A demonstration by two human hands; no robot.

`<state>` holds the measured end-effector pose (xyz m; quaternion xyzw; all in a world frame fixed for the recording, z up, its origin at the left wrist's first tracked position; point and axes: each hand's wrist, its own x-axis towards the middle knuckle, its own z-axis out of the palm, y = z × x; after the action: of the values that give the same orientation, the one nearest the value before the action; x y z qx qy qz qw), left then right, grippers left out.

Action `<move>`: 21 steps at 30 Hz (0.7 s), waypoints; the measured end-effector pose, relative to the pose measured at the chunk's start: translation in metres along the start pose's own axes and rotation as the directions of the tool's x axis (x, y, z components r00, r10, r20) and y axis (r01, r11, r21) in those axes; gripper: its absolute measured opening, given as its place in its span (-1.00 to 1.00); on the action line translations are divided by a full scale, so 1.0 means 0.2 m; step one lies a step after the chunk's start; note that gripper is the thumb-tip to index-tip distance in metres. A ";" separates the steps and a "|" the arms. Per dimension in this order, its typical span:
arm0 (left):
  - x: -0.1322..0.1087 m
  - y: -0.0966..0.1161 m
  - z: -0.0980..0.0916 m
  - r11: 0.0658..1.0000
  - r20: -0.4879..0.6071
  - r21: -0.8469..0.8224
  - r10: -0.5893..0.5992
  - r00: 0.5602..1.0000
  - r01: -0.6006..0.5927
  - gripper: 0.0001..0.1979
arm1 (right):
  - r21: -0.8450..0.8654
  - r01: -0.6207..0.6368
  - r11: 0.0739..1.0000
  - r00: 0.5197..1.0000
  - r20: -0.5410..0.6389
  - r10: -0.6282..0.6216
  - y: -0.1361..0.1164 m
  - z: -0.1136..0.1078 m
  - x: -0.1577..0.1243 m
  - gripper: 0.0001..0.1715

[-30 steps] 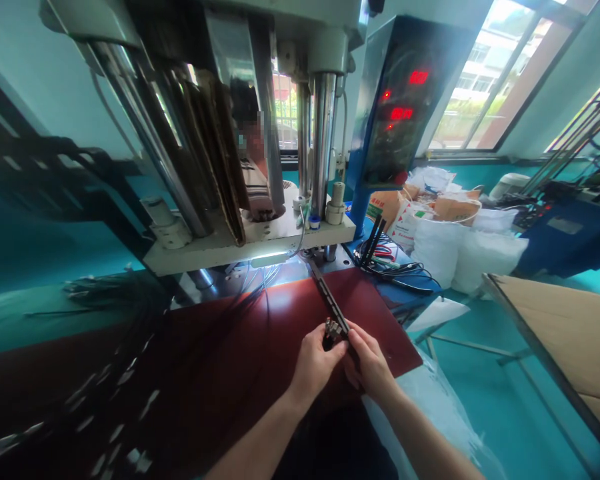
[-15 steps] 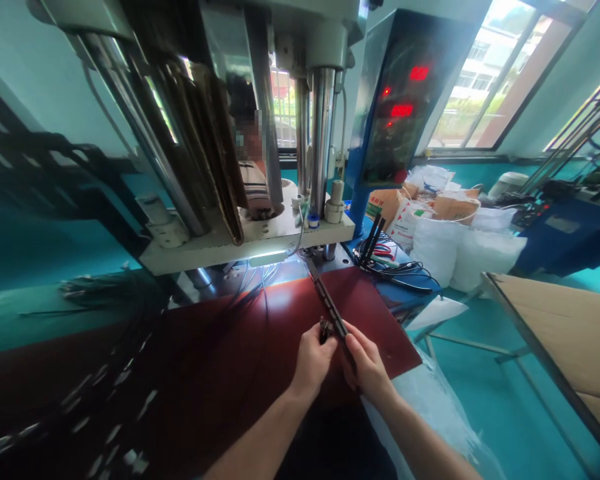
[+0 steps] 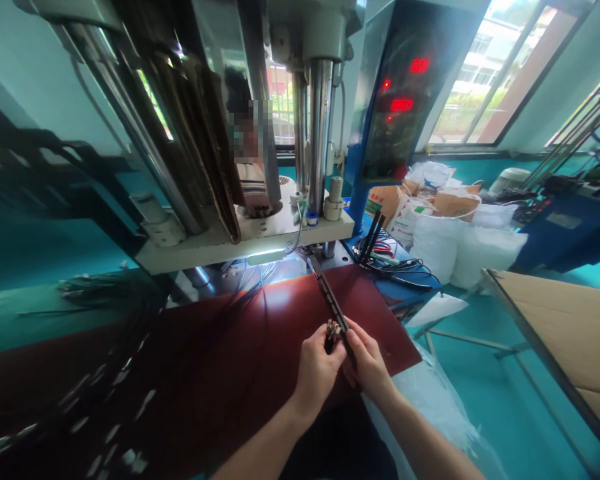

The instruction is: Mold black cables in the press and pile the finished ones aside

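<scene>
the left hand (image 3: 317, 360), pinched around a small cluster of silvery-tipped black pieces (image 3: 333, 329), now raises it beside the long, dark, pale-marked bar (image 3: 327, 293) — gripped at its near end by the right hand (image 3: 369, 353) over the flat red-brown board (image 3: 285, 320) — bringing both seemingly within working reach (contact is unclear).

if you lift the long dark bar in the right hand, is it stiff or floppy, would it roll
The long dark bar is probably stiff: it looks straight, with no bend. Gripped near one end by the right hand, it may feel front-heavy. Its flat-looking sides suggest it won't readily roll.
</scene>
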<state>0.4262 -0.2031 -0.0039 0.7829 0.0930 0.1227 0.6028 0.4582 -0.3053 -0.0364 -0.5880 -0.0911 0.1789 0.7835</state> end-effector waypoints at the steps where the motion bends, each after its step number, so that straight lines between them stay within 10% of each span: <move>1: 0.00 -0.01 0.00 1.000 -0.001 0.016 -0.006 1.000 0.006 -0.85 | -0.005 -0.001 1.000 1.000 -0.001 0.001 0.00 0.00 0.00 -0.42; 13: -0.05 0.14 -0.02 0.992 0.122 -0.126 0.016 0.992 -0.001 -0.91 | 0.093 -0.024 0.995 0.995 -0.094 0.033 -0.03 0.00 0.01 -0.43; 17: -0.09 0.16 -0.02 0.908 0.366 -0.380 -0.025 0.930 0.174 -0.83 | 0.149 -0.014 0.989 0.980 -0.193 0.043 -0.05 0.00 0.01 -0.42; 21: -0.06 0.08 -0.04 0.854 0.366 -0.401 -0.182 0.913 0.331 -0.78 | 0.173 -0.032 0.984 0.998 -0.042 0.040 -0.03 0.00 0.00 -0.40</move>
<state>0.4113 -0.2028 0.0120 0.6096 0.0695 -0.0681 0.7867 0.4600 -0.3069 -0.0312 -0.5234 -0.0469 0.1870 0.8300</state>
